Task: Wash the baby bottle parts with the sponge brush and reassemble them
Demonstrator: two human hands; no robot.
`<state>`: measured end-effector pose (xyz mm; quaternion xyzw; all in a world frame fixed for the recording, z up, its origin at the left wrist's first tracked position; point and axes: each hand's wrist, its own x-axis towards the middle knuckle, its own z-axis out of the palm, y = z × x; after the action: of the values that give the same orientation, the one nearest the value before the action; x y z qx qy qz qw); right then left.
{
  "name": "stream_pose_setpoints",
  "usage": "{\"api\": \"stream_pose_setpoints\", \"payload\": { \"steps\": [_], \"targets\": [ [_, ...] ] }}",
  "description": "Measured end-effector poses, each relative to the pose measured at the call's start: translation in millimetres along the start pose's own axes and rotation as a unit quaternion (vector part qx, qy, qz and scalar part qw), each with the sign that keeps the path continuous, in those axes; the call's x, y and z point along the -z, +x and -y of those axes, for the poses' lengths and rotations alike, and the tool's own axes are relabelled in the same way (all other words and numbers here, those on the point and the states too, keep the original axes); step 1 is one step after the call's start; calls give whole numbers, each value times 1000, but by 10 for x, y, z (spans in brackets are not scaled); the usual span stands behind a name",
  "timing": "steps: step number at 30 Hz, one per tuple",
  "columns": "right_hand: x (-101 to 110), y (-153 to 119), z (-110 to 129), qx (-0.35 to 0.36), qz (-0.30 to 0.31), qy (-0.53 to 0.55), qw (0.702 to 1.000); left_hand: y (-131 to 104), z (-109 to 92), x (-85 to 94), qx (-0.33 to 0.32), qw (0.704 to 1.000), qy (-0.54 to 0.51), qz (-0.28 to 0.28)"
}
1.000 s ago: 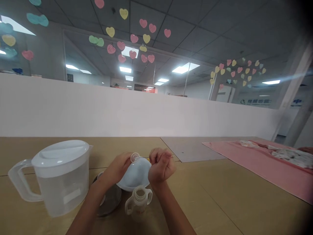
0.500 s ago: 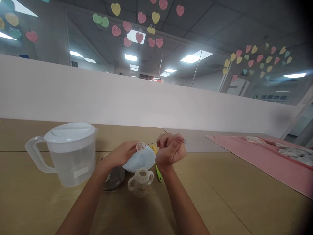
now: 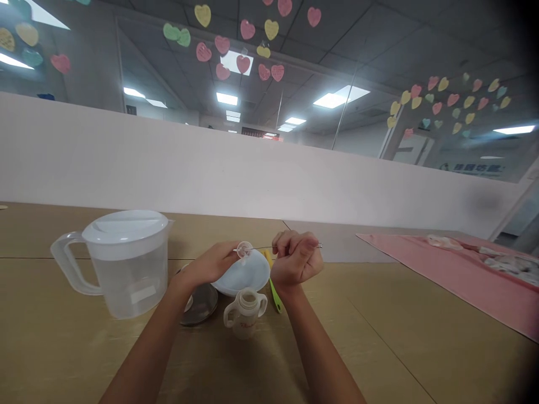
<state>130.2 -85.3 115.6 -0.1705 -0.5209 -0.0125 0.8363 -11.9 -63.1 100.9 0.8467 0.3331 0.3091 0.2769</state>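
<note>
My left hand (image 3: 214, 262) pinches a clear, round bottle-top piece (image 3: 244, 250) above a pale blue bowl (image 3: 236, 276). To its right, my right hand (image 3: 297, 256) is closed around a thin metal wire (image 3: 263, 247). One end of the wire reaches into the clear piece, and the other, which looks looped, sticks out past my fingers. Whether the inner end carries bristles is too small to tell. Below the hands stands an uncapped, two-handled baby bottle (image 3: 245, 321). A brush with a yellow head and green handle (image 3: 275, 297) lies beside the bowl, partly hidden by my right wrist.
A lidded clear pitcher (image 3: 130, 275) with liquid stands on the left. Partly behind my left forearm is a dark round dish (image 3: 202, 306). A pink cloth (image 3: 421, 266) bearing plastic-wrapped items (image 3: 511, 264) covers the right side. A white wall (image 3: 252, 179) rises behind the table.
The wire now lies more level between my hands. Both hands keep their grips, and the whole view has shifted slightly.
</note>
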Motion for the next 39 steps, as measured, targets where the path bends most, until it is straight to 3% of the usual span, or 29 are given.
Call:
{"api": "stream_pose_setpoints", "payload": {
  "steps": [10, 19, 30, 35, 39],
  "targets": [
    [10, 38, -11, 16, 1, 39, 999, -16, -6, 24, -4, 1000, -3, -24],
    [26, 7, -14, 1, 16, -1, 1000, -24, -52, 32, -4, 1000, 3, -31],
    [18, -164, -265, 23, 159, -124, 979, 68, -49, -144, 74, 985, -147, -61],
    [-5, -248, -401, -26, 204, -162, 965, 107, -16, -177, 68, 987, -143, -24],
    [-22, -159, -345, -68, 205, -202, 955, 144, 83, -208, 44, 992, -120, -20]
  ]
}}
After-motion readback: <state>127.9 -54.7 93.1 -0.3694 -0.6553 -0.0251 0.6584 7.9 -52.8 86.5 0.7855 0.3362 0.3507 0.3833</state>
